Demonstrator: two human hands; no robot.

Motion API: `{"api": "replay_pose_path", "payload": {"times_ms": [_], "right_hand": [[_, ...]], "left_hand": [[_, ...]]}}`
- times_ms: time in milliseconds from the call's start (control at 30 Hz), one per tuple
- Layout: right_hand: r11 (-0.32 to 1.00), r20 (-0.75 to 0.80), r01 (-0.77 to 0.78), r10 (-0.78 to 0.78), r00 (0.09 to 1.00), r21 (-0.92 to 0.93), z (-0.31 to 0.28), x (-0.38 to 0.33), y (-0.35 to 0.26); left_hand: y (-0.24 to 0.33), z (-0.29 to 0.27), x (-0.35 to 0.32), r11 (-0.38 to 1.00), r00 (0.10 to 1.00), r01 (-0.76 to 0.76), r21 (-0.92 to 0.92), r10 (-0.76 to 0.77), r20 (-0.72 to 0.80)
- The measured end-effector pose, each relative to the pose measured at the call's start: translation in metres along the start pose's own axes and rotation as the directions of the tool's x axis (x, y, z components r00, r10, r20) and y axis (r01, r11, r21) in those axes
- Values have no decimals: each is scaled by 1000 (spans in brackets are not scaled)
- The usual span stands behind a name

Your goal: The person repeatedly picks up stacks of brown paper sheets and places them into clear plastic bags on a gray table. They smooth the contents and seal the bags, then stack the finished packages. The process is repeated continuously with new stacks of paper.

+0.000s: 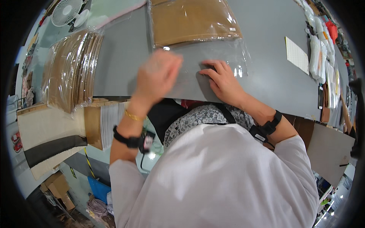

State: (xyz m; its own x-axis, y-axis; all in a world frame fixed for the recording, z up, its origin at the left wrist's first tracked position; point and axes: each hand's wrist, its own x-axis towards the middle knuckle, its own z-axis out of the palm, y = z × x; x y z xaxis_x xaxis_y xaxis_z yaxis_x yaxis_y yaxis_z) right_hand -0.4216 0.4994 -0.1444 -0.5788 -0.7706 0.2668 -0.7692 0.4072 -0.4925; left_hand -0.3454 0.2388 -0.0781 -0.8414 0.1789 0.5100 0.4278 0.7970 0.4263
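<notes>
A clear plastic bag (194, 19) with a flat brown sheet, perhaps cardboard, inside it lies on the grey table ahead of me. Its transparent flap (232, 53) spreads toward me. Blurred by motion, my left hand (157, 74) is just below the bag's left corner, its fingers curled closed; whether anything is in them is hidden. My right hand (226, 81) rests at the near edge of the flap, palm down, with thumb and fingers apart and nothing gripped.
To the left, a stack of similar bagged brown sheets (72, 68) reaches the table's edge. A white fan (66, 12) stands at the far left. On the right are a white gridded sheet (297, 56) and bundled plastic packets (315, 57). Cardboard (93, 125) stands below the table's left edge.
</notes>
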Motion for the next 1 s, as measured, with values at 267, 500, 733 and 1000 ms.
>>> {"api": "replay_pose_path", "payload": {"times_ms": [267,500,733,1000], "right_hand": [[969,24,-130,128,992,209,-16,-12,-21],[1000,83,-23,24,996,-12,0,0,-15],[794,62,-408,484,873,-451,-190,-209,84],[582,-231,-681,660,715,-444,-244,-237,108]], "left_hand": [[-84,46,49,960,939,-185,210,110,325],[-81,48,40,963,936,-165,213,85,341],[-88,47,39,986,934,-114,122,65,351],[-84,-30,-21,977,989,-64,202,34,147]]}}
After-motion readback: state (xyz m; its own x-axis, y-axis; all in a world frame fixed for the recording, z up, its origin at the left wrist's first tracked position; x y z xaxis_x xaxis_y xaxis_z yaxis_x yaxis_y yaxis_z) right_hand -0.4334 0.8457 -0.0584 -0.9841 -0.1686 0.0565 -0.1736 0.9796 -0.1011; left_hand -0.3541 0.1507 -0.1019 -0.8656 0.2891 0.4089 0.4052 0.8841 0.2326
